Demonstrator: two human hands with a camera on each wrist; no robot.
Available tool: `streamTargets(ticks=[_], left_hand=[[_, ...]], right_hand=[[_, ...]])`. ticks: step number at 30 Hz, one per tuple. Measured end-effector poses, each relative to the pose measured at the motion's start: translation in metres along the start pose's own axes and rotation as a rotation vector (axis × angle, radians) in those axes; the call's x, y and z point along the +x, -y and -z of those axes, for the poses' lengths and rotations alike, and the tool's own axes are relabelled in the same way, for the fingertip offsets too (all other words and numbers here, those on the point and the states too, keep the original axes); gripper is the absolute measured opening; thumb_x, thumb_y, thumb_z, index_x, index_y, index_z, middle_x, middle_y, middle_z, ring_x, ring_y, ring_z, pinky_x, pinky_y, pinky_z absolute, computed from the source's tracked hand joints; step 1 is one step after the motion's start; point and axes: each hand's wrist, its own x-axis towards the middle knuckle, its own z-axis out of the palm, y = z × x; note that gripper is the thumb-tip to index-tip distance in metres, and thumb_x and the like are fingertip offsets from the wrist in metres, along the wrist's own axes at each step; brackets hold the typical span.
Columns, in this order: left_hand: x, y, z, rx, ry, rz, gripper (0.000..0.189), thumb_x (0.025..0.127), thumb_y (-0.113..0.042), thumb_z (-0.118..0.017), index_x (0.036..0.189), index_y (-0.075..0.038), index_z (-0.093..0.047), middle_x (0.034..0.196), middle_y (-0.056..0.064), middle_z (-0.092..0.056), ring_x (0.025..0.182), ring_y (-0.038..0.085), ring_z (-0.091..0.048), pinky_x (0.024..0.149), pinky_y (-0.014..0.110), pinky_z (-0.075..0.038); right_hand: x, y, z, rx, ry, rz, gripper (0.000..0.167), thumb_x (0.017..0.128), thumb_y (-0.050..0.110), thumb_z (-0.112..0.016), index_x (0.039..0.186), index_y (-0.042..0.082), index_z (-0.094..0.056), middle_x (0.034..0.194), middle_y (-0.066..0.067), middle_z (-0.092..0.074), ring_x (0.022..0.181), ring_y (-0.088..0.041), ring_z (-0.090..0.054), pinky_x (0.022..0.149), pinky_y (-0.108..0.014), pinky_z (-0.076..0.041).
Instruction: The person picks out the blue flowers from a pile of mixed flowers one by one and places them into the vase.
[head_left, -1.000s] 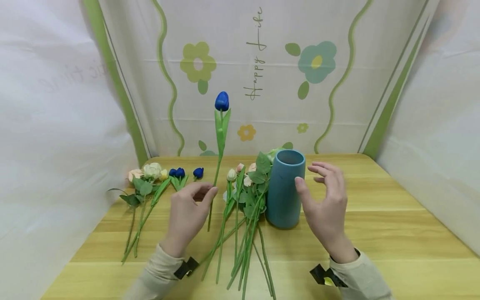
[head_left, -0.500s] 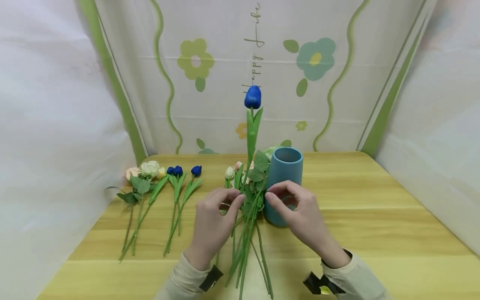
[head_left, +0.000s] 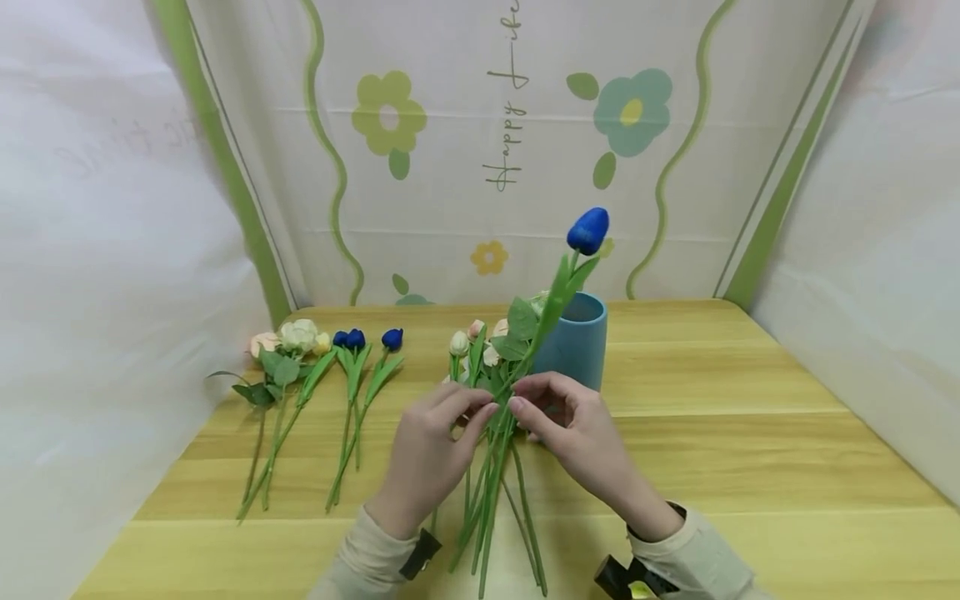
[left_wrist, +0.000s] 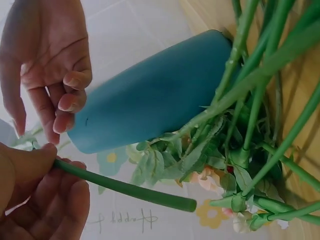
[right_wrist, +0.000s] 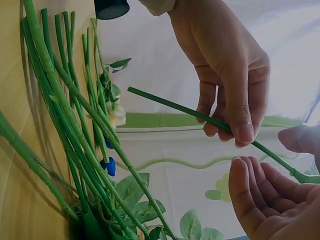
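Note:
A blue tulip (head_left: 588, 231) on a green stem leans to the right in the head view. My left hand (head_left: 442, 446) pinches its stem (right_wrist: 175, 106) between thumb and fingers; the cut end sticks out free below the grip. Close by, my right hand (head_left: 573, 433) has its fingers slightly bent around the upper stem. In the right wrist view a gap shows between its thumb (right_wrist: 300, 138) and the stem. Behind the hands stands an upright blue vase (head_left: 581, 350), its mouth partly covered by the tulip's leaves.
A bunch of white and pink flowers with long stems (head_left: 487, 508) lies beside the vase, under the hands. Several more flowers lie at the left: cream and peach blooms (head_left: 298, 336) and blue tulips (head_left: 392, 339). A printed curtain (head_left: 450, 158) closes off the wooden table's back.
My left hand has carried the blue tulip rightward, and its bloom has tipped right, in front of the vase. My right hand has come in from the vase's right side to the stem.

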Motion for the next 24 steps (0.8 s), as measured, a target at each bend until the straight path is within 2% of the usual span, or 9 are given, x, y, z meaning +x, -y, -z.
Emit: streamTargets(ticks=[5, 9, 18, 24], left_hand=[[-0.001, -0.001, -0.002, 0.076, 0.055, -0.066, 0.006, 0.087, -0.005, -0.075, 0.093, -0.006, -0.072, 0.084, -0.002, -0.064, 0.067, 0.005, -0.056, 0.058, 0.018, -0.047], [-0.001, -0.001, -0.005, 0.120, 0.066, -0.095, 0.006, 0.087, -0.005, -0.076, 0.092, -0.006, -0.073, 0.084, -0.002, -0.064, 0.066, 0.005, -0.056, 0.057, 0.017, -0.045], [-0.002, -0.001, -0.006, 0.145, 0.066, -0.098, 0.008, 0.085, -0.006, -0.078, 0.091, -0.007, -0.073, 0.084, -0.002, -0.065, 0.065, 0.006, -0.056, 0.055, 0.017, -0.044], [-0.003, 0.000, -0.007, 0.158, 0.065, -0.105, 0.009, 0.083, -0.005, -0.079, 0.091, -0.006, -0.074, 0.083, -0.001, -0.065, 0.064, 0.006, -0.056, 0.054, 0.017, -0.044]], right_hand=[[-0.001, -0.001, 0.000, 0.018, -0.005, -0.009, 0.017, 0.096, 0.021, -0.067, 0.105, 0.006, -0.067, 0.092, -0.011, -0.065, 0.073, -0.023, -0.065, 0.061, -0.037, -0.057], [-0.001, -0.003, 0.001, 0.019, -0.015, -0.009, 0.014, 0.096, 0.020, -0.067, 0.101, 0.007, -0.069, 0.087, -0.009, -0.066, 0.071, -0.023, -0.065, 0.061, -0.038, -0.057], [0.000, -0.007, 0.003, 0.014, -0.025, 0.028, 0.017, 0.097, 0.017, -0.065, 0.097, 0.001, -0.068, 0.081, -0.017, -0.065, 0.067, -0.021, -0.065, 0.060, -0.037, -0.056], [0.000, -0.010, 0.003, 0.013, -0.023, 0.018, 0.018, 0.098, 0.018, -0.064, 0.097, 0.001, -0.068, 0.081, -0.016, -0.065, 0.067, -0.021, -0.065, 0.061, -0.042, -0.057]])
